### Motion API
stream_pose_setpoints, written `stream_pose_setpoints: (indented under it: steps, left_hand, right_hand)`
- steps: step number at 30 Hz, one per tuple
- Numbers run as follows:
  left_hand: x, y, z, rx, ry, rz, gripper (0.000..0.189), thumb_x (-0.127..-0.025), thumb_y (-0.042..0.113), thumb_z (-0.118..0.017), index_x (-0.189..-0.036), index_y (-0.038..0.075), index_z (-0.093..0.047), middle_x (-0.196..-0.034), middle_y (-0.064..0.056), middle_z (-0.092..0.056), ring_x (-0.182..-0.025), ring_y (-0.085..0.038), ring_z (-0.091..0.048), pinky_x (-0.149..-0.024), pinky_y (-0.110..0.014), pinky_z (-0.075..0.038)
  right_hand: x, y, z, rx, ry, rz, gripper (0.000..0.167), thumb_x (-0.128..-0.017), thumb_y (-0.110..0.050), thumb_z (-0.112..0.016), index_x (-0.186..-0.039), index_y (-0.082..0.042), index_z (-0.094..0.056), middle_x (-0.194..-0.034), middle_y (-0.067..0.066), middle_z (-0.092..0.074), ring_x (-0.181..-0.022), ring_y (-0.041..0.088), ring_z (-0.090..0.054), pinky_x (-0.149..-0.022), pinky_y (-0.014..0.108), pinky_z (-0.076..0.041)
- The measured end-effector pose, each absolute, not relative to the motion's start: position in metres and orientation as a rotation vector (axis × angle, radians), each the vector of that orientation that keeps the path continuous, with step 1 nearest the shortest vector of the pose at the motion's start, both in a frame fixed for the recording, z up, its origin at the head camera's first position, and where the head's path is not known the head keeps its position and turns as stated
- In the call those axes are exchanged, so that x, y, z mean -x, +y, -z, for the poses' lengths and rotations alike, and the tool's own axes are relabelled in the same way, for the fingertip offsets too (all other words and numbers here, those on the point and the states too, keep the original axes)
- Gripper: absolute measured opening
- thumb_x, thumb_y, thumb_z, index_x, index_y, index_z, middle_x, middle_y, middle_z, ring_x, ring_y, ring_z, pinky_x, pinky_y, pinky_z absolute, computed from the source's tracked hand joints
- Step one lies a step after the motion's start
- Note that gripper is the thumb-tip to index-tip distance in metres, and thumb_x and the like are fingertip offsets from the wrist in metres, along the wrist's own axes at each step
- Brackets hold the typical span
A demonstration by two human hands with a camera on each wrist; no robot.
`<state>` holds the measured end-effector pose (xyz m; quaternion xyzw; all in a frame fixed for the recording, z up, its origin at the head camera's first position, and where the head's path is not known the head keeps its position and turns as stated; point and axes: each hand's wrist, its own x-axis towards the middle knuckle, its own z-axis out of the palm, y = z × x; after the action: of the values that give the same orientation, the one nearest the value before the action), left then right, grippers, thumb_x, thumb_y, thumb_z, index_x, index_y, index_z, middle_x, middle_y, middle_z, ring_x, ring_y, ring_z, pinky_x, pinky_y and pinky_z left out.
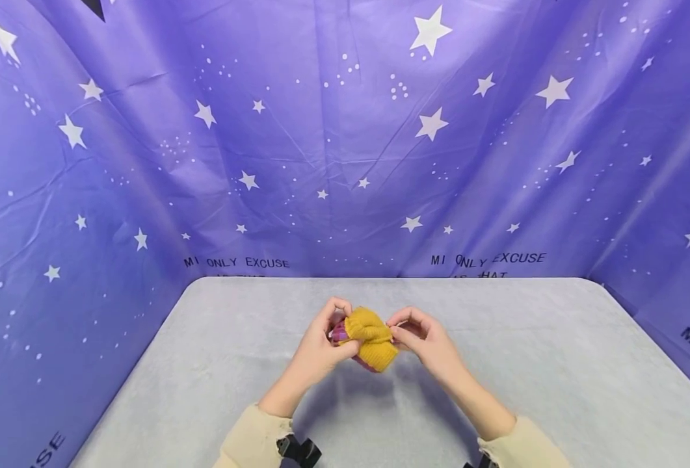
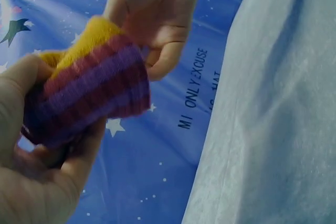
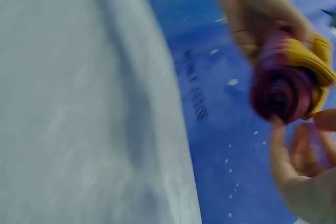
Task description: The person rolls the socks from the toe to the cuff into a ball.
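A rolled-up knitted sock [image 1: 372, 335] is held between both hands above the table. Its yellow ribbed cuff faces up in the head view; purple and maroon stripes [image 2: 100, 87] show in the left wrist view, and the spiral end of the roll [image 3: 281, 98] in the right wrist view. My left hand [image 1: 321, 341] grips the roll from the left, thumb on the near side and fingers behind. At the right edge, the thumb and forefinger of my right hand [image 1: 429, 338] meet and pinch the sock; exactly which layer is too small to tell.
Beneath the hands is a pale grey cloth-covered table [image 1: 204, 370]. A purple-blue curtain [image 1: 333, 143] with white stars and black lettering hangs behind it and along both sides. Dark straps with wrist cameras [image 1: 299, 450] sit by the cream sleeves [image 1: 253, 439].
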<state>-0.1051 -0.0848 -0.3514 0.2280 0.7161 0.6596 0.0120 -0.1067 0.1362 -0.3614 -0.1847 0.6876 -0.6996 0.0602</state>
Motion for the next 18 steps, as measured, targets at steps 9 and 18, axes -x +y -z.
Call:
stream_pose_setpoints:
  steps: [9, 18]
  left_hand:
    - [0.108, -0.082, 0.355, -0.598, 2.431, -2.007, 0.038, -0.077, -0.007, -0.067, -0.105, 0.010, -0.048, -0.107, -0.016, -0.067, -0.095, -0.017, -0.061, -0.072, -0.024, -0.056]
    - [0.113, -0.080, 0.358, -0.530, 2.494, -2.067, 0.038, -0.074, -0.006, -0.068, -0.102, 0.009, -0.048, -0.099, -0.015, -0.067, -0.088, -0.014, -0.059, -0.071, -0.021, -0.052]
  right_hand:
    - [0.110, 0.131, 0.376, 1.198, 3.068, 1.734, 0.030, -0.076, 0.008, -0.077, -0.099, -0.010, -0.073, -0.099, 0.002, -0.072, -0.095, 0.016, -0.066, -0.092, 0.014, -0.050]
    - [0.114, 0.132, 0.372, 1.325, 2.777, 1.926, 0.023, -0.085, 0.010, -0.066, -0.094, -0.010, -0.064, -0.098, 0.005, -0.069, -0.100, 0.014, -0.063, -0.097, 0.019, -0.047]
